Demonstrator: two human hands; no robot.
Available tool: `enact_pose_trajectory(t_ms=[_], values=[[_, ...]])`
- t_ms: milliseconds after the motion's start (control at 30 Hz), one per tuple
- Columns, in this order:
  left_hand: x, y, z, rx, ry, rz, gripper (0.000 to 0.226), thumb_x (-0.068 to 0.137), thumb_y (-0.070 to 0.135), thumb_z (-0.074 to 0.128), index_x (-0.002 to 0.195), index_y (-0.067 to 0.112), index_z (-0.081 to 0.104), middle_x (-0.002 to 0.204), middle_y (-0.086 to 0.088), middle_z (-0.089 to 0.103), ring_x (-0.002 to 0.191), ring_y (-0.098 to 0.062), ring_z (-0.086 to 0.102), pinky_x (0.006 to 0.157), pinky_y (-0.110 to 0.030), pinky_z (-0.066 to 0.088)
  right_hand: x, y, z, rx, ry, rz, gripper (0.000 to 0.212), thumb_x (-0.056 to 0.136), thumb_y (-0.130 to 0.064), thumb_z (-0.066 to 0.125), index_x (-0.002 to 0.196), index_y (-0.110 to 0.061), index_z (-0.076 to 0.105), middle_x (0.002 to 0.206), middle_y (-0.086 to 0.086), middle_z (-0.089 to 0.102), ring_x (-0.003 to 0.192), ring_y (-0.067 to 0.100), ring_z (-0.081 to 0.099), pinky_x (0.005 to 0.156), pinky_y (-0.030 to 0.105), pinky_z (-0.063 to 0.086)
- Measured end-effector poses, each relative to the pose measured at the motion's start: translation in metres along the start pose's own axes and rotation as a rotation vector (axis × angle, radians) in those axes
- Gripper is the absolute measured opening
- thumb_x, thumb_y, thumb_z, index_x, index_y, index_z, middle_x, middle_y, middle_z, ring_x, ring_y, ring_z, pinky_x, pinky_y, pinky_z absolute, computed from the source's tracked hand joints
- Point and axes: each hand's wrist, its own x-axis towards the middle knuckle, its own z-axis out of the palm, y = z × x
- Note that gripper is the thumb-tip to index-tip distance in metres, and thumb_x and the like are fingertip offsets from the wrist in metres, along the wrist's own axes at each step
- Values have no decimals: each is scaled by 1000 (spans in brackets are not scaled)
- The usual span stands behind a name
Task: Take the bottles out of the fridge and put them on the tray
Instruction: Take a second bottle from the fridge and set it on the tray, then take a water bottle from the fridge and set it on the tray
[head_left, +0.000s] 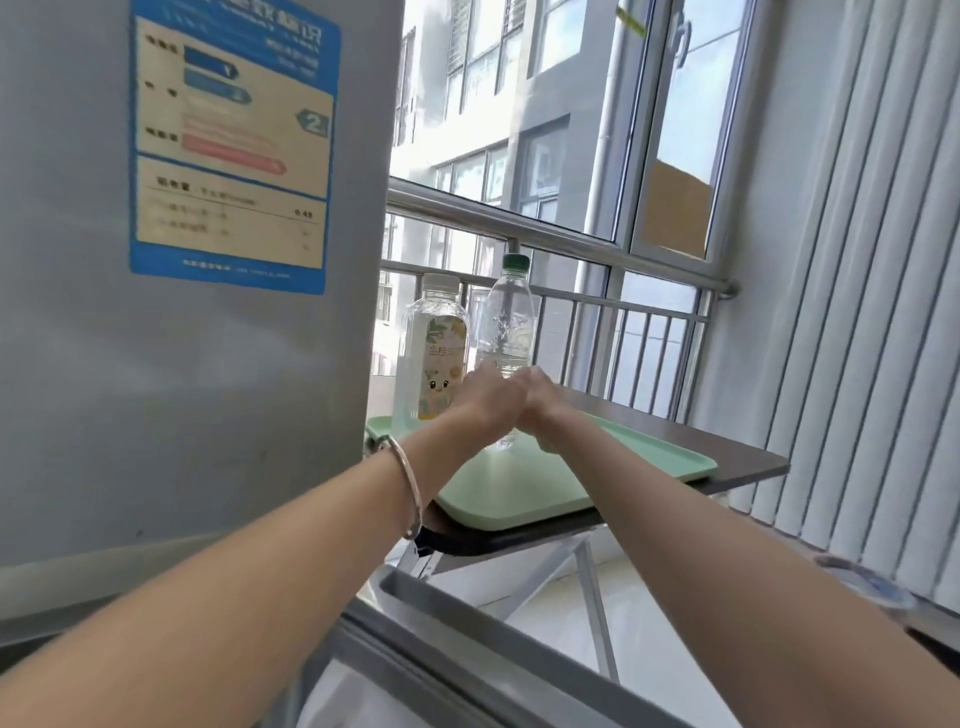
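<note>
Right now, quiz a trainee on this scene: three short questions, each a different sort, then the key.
1. True or false: the tray lies on the floor.
2. Which bottle has the green cap? A) the plain bottle B) the labelled bottle
3. Fill in: both hands, left hand and right hand, meet at the ___ bottle.

Key: 1 false, it lies on the table; 2 A; 3 plain.
</note>
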Motion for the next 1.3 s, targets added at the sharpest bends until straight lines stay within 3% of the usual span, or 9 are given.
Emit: enact_pose_trajectory(t_ms=[133,300,433,533,667,767,933,1067,1300], values=[[6,-5,2,52,18,-11,59,102,37,34,150,5,25,154,-16,32,142,-32,30,112,-39,27,1,-1,5,78,-39,7,53,95,-18,48,144,-5,34,132,13,52,104,25,54,85,37,48],[-10,-7,-7,136,-33,21,57,102,34,34,149,4,26,152,-16,36,139,-31,35,108,-38,31,-14,-8,-3,69,-71,45,74,84,-22,49,150,-5,20,142,21,45,122,35,51,105,49,43],[-38,2,-25,224,-33,120,49,103,28,32,146,4,32,147,-17,42,134,-31,42,108,-40,35,-49,-22,-13,-248,100,-136,58,91,-14,54,143,-7,30,131,21,54,117,35,54,94,38,44],[-67,9,-42,298,-52,192,48,104,20,33,149,8,27,151,-17,38,138,-31,37,111,-40,30,-82,-34,-17,-348,65,-223,58,90,-15,57,142,-7,32,129,21,54,114,35,56,83,33,42],[-116,6,-69,433,-124,298,51,101,14,38,150,13,22,154,-13,32,138,-31,36,110,-38,33,-138,-46,-12,-536,5,-376,75,81,-22,66,145,-8,29,127,15,53,114,31,56,96,41,48],[-151,-10,-86,560,-130,321,61,98,11,38,153,5,12,160,-15,16,147,-28,19,119,-34,20,-179,-55,5,-639,-29,-437,76,71,-37,61,137,-7,39,120,13,56,110,31,54,96,44,47],[-195,-68,-118,682,-130,251,57,88,12,40,142,-1,28,143,-17,36,137,-33,31,116,-41,23,-237,-60,51,-699,-234,-508,77,72,-39,66,131,0,39,124,21,52,115,39,50,98,44,41],[-227,-132,-140,839,-209,113,77,86,34,24,151,-1,6,161,-16,9,149,-28,8,120,-45,16,-266,-49,109,-715,-370,-545,70,80,-36,65,133,-1,35,129,21,49,121,39,48,100,45,40],[-269,-243,-162,941,-249,-208,72,97,32,30,153,8,-7,162,-12,-10,150,-30,-7,121,-48,9,-286,-7,250,-703,-641,-519,90,81,-41,67,147,-1,21,141,22,40,128,41,43,107,45,37]])
